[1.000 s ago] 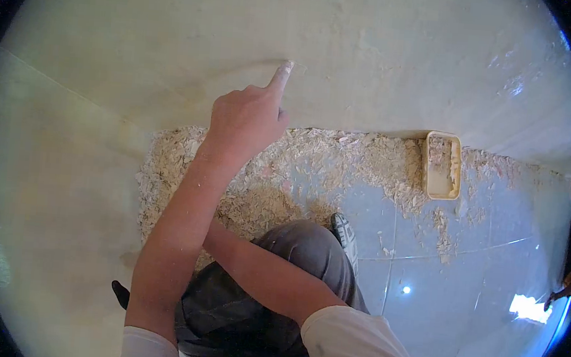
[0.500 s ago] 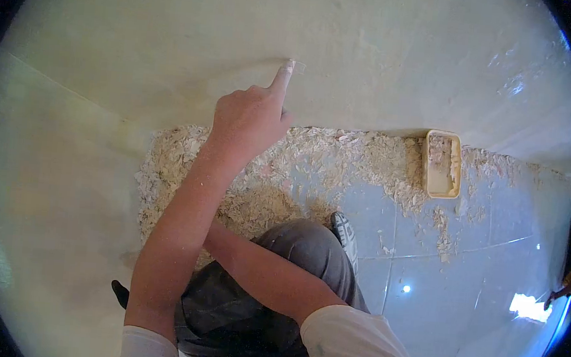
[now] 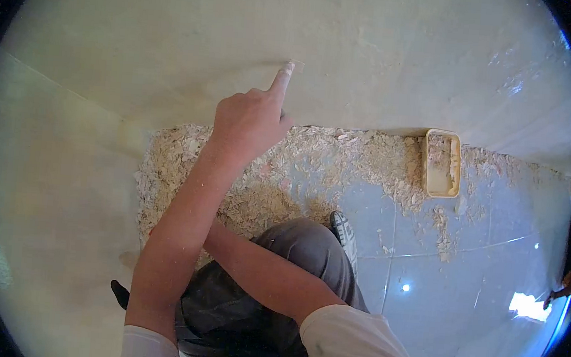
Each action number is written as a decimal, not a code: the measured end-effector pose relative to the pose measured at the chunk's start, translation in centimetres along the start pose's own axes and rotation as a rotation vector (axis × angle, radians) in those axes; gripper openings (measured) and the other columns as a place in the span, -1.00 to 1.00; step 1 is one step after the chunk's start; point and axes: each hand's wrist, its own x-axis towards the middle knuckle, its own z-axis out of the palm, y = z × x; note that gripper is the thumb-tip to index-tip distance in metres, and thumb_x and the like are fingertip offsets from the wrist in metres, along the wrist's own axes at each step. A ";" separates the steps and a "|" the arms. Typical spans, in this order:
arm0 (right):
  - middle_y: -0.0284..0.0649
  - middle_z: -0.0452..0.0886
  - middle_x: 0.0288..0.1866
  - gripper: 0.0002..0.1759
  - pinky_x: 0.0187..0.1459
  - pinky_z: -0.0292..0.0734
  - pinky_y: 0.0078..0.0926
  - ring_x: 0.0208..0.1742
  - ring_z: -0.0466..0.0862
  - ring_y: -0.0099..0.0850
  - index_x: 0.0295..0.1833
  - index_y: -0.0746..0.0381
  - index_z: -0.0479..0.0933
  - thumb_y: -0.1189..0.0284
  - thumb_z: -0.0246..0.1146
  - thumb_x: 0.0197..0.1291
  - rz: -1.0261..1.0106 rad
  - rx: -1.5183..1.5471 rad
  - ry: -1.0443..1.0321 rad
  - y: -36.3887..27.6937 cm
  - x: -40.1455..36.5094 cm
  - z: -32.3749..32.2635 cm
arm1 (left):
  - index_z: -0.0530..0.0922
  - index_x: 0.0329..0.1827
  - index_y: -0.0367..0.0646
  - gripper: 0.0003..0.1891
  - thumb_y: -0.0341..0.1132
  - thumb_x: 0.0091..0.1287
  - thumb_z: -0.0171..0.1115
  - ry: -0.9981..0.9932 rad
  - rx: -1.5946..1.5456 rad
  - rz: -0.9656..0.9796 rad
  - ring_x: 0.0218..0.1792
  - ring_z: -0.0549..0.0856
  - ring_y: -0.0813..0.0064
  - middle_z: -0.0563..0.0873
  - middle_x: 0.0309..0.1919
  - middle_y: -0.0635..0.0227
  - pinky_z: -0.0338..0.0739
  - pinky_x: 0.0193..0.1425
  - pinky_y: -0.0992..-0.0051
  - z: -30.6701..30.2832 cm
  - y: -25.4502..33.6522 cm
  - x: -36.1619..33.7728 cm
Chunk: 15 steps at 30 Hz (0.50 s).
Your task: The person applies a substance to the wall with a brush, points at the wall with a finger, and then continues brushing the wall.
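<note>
My left hand is raised against the pale wall. Its index finger points straight up, with a whitish, dusty tip, while the other fingers are curled. A small, thin, see-through edge shows beside the fingertip; I cannot make out what it belongs to, and the palm side is hidden. My right forearm crosses under the left one, above my bent knee. Behind the left forearm my right hand disappears, so its fingers cannot be seen.
Pale flakes lie heaped along the wall's foot and in the corner. A yellowish rectangular tub with flakes in it stands by the wall. Glossy grey-blue tiles cover the floor at right. A shoe rests near the heap.
Hardly anything differs. My left hand stays at the same spot on the wall, its fingertip perhaps very slightly lower. The tub and flakes have not moved.
</note>
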 end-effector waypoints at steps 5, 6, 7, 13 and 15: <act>-0.04 0.43 0.34 -0.56 0.42 0.17 -0.21 0.36 0.36 -0.17 0.24 0.34 0.44 0.26 0.07 0.41 0.006 0.032 -0.030 0.4 0.3 0.0 | 0.14 0.53 0.01 -0.22 -0.23 0.18 0.19 0.010 0.008 -0.014 -0.44 0.74 0.16 0.70 -0.47 0.12 0.64 -0.32 0.20 -0.2 0.1 -0.1; -0.04 0.43 0.34 -0.56 0.42 0.18 -0.21 0.36 0.36 -0.18 0.24 0.34 0.44 0.26 0.07 0.41 0.007 0.038 -0.036 0.4 0.2 -0.2 | 0.14 0.53 0.01 -0.22 -0.23 0.18 0.18 0.020 0.014 -0.011 -0.44 0.74 0.15 0.70 -0.47 0.12 0.64 -0.31 0.19 -0.2 0.1 -0.1; -0.04 0.43 0.34 -0.56 0.42 0.18 -0.21 0.36 0.36 -0.18 0.24 0.34 0.44 0.26 0.07 0.41 0.008 0.043 -0.041 0.4 0.2 -0.1 | 0.14 0.53 0.01 -0.22 -0.23 0.18 0.18 0.020 0.014 -0.010 -0.44 0.74 0.15 0.70 -0.47 0.12 0.64 -0.31 0.19 -0.1 0.1 -0.1; -0.03 0.44 0.33 -0.56 0.41 0.19 -0.22 0.35 0.37 -0.18 0.23 0.35 0.44 0.27 0.06 0.42 0.018 0.078 -0.073 1.0 0.6 -0.2 | 0.14 0.53 -0.02 -0.22 -0.23 0.19 0.18 0.017 -0.013 -0.009 -0.43 0.74 0.15 0.71 -0.46 0.11 0.64 -0.29 0.18 0.0 0.1 0.1; -0.03 0.44 0.33 -0.56 0.41 0.19 -0.22 0.35 0.38 -0.18 0.23 0.35 0.45 0.27 0.06 0.42 0.021 0.091 -0.084 1.3 0.4 -0.1 | 0.13 0.53 -0.02 -0.22 -0.22 0.19 0.19 0.014 -0.009 -0.016 -0.42 0.74 0.15 0.71 -0.44 0.10 0.64 -0.29 0.18 0.0 0.2 0.0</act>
